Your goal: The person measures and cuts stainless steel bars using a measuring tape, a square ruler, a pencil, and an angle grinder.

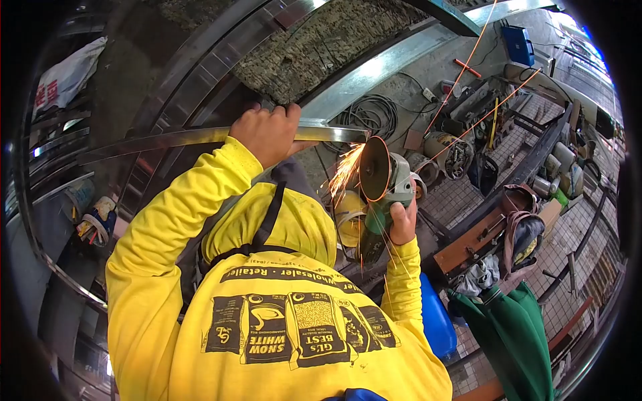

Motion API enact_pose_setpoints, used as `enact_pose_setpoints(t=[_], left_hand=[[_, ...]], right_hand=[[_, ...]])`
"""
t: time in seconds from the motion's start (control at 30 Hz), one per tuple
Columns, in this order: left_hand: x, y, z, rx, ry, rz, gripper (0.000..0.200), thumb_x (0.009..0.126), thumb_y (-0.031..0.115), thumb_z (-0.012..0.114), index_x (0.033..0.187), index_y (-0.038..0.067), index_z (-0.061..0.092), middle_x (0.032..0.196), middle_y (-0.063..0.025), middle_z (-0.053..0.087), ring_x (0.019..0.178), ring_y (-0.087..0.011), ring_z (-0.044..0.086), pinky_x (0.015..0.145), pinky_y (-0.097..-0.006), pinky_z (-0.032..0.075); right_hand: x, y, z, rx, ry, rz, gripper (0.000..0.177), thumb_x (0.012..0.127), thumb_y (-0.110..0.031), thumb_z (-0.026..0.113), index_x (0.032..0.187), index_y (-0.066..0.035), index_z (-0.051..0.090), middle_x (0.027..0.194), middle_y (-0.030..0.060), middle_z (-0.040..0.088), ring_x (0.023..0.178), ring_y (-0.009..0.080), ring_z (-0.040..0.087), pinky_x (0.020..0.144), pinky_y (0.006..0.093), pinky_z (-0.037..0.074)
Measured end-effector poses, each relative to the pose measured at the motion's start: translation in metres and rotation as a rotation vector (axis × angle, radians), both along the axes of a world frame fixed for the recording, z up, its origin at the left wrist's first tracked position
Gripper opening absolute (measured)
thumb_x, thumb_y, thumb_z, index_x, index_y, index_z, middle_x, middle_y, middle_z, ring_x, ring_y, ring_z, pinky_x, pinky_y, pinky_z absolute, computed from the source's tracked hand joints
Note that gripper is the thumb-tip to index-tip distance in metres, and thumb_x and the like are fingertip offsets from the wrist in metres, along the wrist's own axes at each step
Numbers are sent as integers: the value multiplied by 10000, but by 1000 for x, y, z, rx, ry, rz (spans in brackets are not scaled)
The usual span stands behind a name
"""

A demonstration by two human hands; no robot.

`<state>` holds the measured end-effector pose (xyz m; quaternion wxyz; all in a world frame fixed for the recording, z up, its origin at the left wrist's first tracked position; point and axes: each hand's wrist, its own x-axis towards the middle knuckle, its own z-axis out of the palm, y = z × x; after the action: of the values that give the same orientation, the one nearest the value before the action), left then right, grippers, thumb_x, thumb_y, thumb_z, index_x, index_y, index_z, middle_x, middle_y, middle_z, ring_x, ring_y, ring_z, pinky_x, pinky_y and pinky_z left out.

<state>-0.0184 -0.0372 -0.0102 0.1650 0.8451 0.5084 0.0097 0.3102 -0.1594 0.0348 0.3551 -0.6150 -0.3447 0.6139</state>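
Metal strip point(167, 138): long, curved and bright, lying across the upper left, its right end at the grinder. Left hand point(271, 134): on the strip near that end, fingers clenched over its top edge. Grinder point(388, 184): green body, its disc point(374, 167) touching the strip's end, with sparks point(344, 170) falling just below. Right hand point(402, 220): fingers wrapped tight around the grinder's handle. Containers: blue drum point(436, 321), low beside the right sleeve, contents hidden; open dark bag point(525, 234) on the mesh bench point(575, 227), something yellow showing inside; blue box point(518, 43) at top right, closed. Cable coil point(371, 113): on the floor beyond the strip.
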Motion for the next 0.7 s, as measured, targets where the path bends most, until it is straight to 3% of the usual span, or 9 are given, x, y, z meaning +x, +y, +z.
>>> enact_pose_setpoints(t=[0.43, 0.53, 0.7], left_hand=[[0, -1, 3, -34, 24, 11, 661, 855, 670, 686, 1077, 50, 627, 772, -78, 699, 636, -260, 728, 649, -419, 559], [-1, 1, 4, -77, 44, -17, 728, 891, 713, 611, 1126, 24, 605, 783, -125, 686, 680, -283, 727, 597, -393, 567], [-1, 0, 3, -60, 31, -7, 726, 895, 713, 608, 1106, 18, 604, 789, -134, 691, 682, -285, 731, 598, -382, 578]], right_hand=[[5, 7, -5, 28, 57, 24, 999, 893, -509, 767, 1575, 28, 272, 1454, 126, 523, 1305, 224, 536, 1124, 368, 403], [10, 4, -10, 22, 41, 31, 1002, 895, -497, 771, 1583, 20, 259, 1462, 126, 518, 1308, 224, 535, 1127, 365, 401], [-4, 8, 0, 38, 85, -31, 970, 909, -442, 774, 1594, 9, 254, 1466, 122, 514, 1307, 222, 534, 1116, 351, 412]])
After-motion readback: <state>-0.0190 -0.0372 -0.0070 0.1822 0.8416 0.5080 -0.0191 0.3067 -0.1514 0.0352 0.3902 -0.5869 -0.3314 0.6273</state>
